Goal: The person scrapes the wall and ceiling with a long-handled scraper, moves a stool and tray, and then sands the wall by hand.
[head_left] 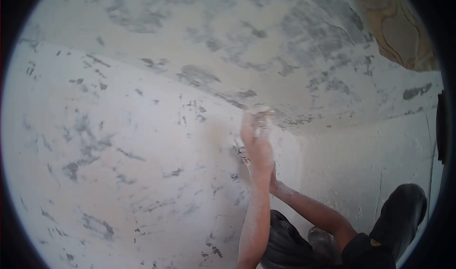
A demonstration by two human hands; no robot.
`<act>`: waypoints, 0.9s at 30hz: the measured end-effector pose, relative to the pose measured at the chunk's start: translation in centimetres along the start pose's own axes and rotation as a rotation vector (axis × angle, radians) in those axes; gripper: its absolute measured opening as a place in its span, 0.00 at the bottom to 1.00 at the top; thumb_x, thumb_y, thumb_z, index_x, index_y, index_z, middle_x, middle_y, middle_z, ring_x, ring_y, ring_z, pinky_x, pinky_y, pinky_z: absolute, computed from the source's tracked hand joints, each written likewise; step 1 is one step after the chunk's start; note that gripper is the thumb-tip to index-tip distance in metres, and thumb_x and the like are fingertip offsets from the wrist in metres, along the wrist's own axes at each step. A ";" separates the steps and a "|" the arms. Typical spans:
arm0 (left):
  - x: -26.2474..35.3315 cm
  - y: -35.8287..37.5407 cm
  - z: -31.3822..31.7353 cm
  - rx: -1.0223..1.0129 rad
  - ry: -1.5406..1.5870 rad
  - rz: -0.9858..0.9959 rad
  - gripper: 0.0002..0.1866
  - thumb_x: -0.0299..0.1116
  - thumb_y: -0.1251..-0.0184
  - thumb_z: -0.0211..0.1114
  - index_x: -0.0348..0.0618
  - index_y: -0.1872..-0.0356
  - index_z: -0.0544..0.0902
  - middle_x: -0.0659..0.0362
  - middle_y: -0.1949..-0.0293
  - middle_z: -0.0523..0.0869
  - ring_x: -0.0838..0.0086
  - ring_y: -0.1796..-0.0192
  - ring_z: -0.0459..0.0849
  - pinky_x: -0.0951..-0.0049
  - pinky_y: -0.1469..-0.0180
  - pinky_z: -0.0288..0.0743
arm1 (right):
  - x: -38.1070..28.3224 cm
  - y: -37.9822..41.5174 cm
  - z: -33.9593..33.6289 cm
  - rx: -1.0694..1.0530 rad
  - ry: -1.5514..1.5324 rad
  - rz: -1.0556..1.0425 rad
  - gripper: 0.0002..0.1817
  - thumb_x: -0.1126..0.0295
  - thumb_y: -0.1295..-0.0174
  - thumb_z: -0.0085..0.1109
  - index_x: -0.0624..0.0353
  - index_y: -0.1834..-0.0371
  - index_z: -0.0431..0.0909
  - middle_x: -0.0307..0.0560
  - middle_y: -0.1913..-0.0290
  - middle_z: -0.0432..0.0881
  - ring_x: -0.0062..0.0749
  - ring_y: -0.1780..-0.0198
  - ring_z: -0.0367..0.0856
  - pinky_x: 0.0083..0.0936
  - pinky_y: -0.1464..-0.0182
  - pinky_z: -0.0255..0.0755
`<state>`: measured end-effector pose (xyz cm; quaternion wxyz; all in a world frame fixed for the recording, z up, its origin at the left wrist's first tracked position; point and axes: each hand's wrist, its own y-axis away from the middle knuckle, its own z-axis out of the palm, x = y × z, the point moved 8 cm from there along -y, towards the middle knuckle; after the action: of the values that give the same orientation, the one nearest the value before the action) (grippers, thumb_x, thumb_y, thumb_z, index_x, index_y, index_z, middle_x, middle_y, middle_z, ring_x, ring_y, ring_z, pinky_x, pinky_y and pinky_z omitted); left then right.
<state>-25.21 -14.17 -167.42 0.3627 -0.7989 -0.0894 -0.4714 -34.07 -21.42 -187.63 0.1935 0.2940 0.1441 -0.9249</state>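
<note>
My left hand (pixel 259 136) is raised in front of the patchy wall, close to the line where two plastered surfaces meet. Motion smears its fingers, which look coated in white dust, and I cannot tell what they hold. Behind my left wrist, my right hand (pixel 272 174) is mostly hidden; its forearm (pixel 308 207) reaches in from the lower right. A small whitish thing with a dark curved edge (pixel 243 155) pokes out left of the crossed wrists. White dust marks both forearms. The pale plastered surface (pixel 156 126) around them carries grey scuffs and patches.
A second plastered surface (pixel 266 41) with grey blotches spans the top. Brown swirled patterning (pixel 394 27) shows at the upper right. A plain pale wall (pixel 346 164) stands on the right, near a dark upright edge (pixel 441 126). My dark-trousered leg (pixel 401 217) is bent below.
</note>
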 end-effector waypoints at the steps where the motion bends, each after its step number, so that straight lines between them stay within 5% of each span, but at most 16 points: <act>1: 0.4 0.2 0.7 -0.051 -0.065 0.026 0.06 0.24 0.33 0.60 0.39 0.57 0.81 0.61 0.60 0.84 0.75 0.57 0.81 0.75 0.52 0.72 | -1.6 -0.6 0.9 -0.023 -0.002 -0.005 0.09 0.73 0.38 0.60 0.56 0.56 0.82 0.48 0.56 0.86 0.34 0.56 0.87 0.32 0.55 0.77; 3: 0.9 0.4 1.6 -0.091 -0.133 0.064 0.06 0.24 0.33 0.59 0.38 0.57 0.81 0.60 0.60 0.84 0.75 0.57 0.81 0.75 0.51 0.73 | -10.3 -0.2 5.6 -0.286 0.537 -0.574 0.15 0.79 0.40 0.57 0.54 0.49 0.80 0.46 0.45 0.83 0.34 0.45 0.83 0.31 0.44 0.75; 6: 1.6 0.8 3.2 -0.208 -0.269 0.113 0.07 0.25 0.32 0.59 0.37 0.56 0.81 0.56 0.61 0.85 0.72 0.57 0.82 0.73 0.51 0.74 | -10.2 1.5 7.1 -0.604 0.672 -0.635 0.19 0.81 0.39 0.54 0.53 0.45 0.77 0.47 0.42 0.81 0.37 0.38 0.78 0.31 0.36 0.71; 10: 1.9 1.3 4.4 -0.293 -0.292 0.137 0.08 0.26 0.32 0.57 0.37 0.55 0.80 0.53 0.62 0.84 0.68 0.58 0.84 0.70 0.52 0.75 | -8.7 3.1 5.0 -0.648 0.793 -0.696 0.19 0.80 0.39 0.54 0.53 0.45 0.76 0.48 0.42 0.81 0.40 0.34 0.75 0.34 0.34 0.69; 16: 2.0 1.4 4.6 -0.349 -0.342 0.167 0.07 0.24 0.32 0.56 0.38 0.57 0.79 0.52 0.61 0.84 0.61 0.60 0.83 0.65 0.54 0.74 | -2.6 3.5 1.0 -0.314 0.623 -0.452 0.15 0.80 0.39 0.55 0.57 0.48 0.78 0.51 0.40 0.80 0.43 0.35 0.76 0.37 0.35 0.70; 19: 2.2 1.2 4.4 -0.341 -0.349 0.211 0.07 0.25 0.33 0.56 0.39 0.57 0.79 0.52 0.60 0.83 0.58 0.57 0.82 0.64 0.52 0.74 | -7.4 3.9 3.7 -0.240 0.687 -0.532 0.11 0.79 0.39 0.56 0.59 0.54 0.81 0.51 0.46 0.84 0.45 0.40 0.81 0.37 0.37 0.72; 27: 3.5 2.6 4.1 -0.423 -0.433 0.245 0.06 0.28 0.31 0.57 0.41 0.57 0.78 0.54 0.59 0.80 0.58 0.52 0.78 0.59 0.46 0.67 | -15.7 5.0 15.1 -0.806 0.573 -1.127 0.13 0.80 0.44 0.56 0.55 0.58 0.85 0.44 0.50 0.86 0.38 0.46 0.85 0.34 0.42 0.78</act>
<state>-19.27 -14.03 -167.04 0.2154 -0.9430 0.0323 -0.2514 -27.43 -27.31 -167.15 -0.2622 0.3114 0.6452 -0.6466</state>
